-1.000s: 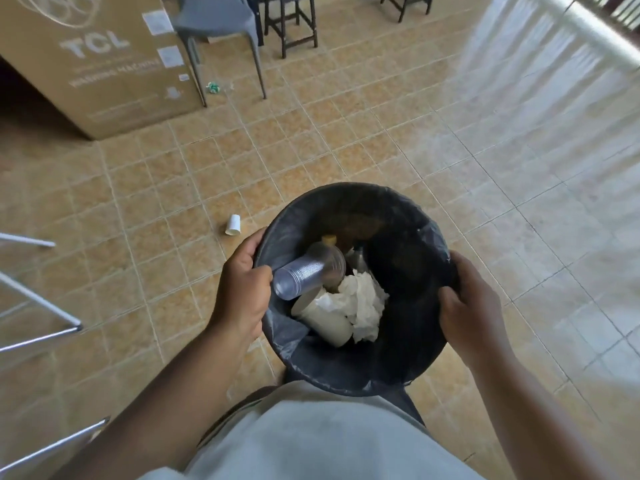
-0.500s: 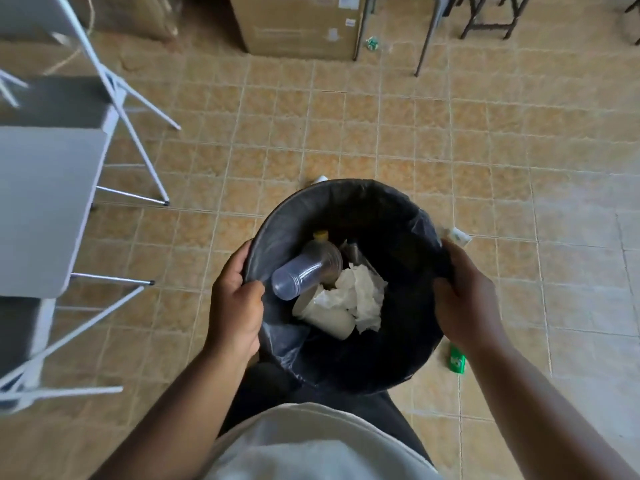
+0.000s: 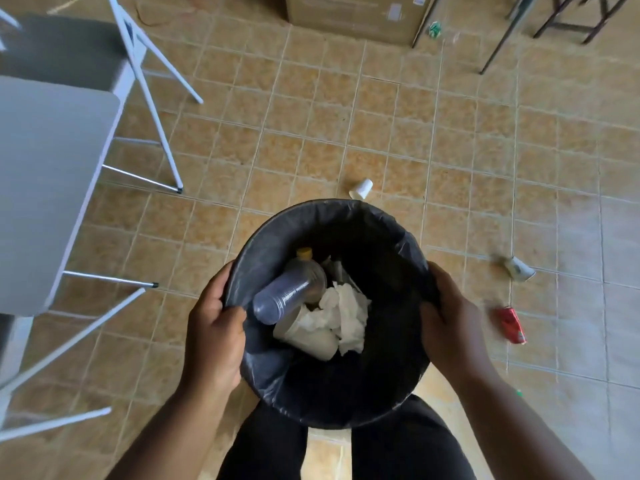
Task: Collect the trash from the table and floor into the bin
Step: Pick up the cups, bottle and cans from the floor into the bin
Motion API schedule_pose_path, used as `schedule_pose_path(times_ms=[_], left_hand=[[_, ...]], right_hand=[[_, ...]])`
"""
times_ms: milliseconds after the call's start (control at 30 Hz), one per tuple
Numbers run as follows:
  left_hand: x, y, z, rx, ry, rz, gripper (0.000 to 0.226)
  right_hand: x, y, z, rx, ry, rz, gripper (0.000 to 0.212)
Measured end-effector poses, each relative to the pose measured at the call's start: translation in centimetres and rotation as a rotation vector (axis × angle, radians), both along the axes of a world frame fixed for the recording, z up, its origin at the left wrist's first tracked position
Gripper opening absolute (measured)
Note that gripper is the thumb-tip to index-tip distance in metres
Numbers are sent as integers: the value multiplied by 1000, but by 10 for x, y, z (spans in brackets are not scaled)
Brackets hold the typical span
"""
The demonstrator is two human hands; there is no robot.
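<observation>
I hold a round bin (image 3: 391, 233) lined with a black bag in front of me, above the tiled floor. My left hand (image 3: 214, 327) grips its left rim and my right hand (image 3: 450, 323) grips its right rim. Inside lie a clear plastic cup (image 3: 284, 296), a bottle with a yellow cap (image 3: 304, 252), crumpled white tissue (image 3: 346, 313) and a white paper cup (image 3: 311, 339). On the floor lie a white paper cup (image 3: 361, 188) just beyond the bin, a crushed cup (image 3: 518, 269) and a red can (image 3: 512, 324) to the right, and a green wrapper (image 3: 435, 28) far back.
A grey table (image 3: 45, 174) with white metal legs stands at the left, with a folding chair (image 3: 69, 53) behind it. A cardboard box (image 3: 353, 15) sits at the top centre. Dark chair and stool legs (image 3: 561, 26) stand at the top right.
The view has swung left and downward while both hands kept hold of the bin. The grey table came into view, and the red can and crushed cup now show at the right.
</observation>
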State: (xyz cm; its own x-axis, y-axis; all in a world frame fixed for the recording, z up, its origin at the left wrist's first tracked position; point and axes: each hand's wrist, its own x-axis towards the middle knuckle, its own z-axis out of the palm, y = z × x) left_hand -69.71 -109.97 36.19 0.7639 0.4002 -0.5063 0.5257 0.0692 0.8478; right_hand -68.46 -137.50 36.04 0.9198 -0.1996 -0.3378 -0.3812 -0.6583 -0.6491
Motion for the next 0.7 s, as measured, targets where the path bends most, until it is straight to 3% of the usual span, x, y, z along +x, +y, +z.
schedule_pose_path(times_ms=[433,700], left_hand=[[122,53,-329,-19,-133,81,71],[205,80,-437,23,-253,-12,70]], right_hand=[[137,52,-330,6,-148,158,65],[225,75,-436,-41,-284,280,66]])
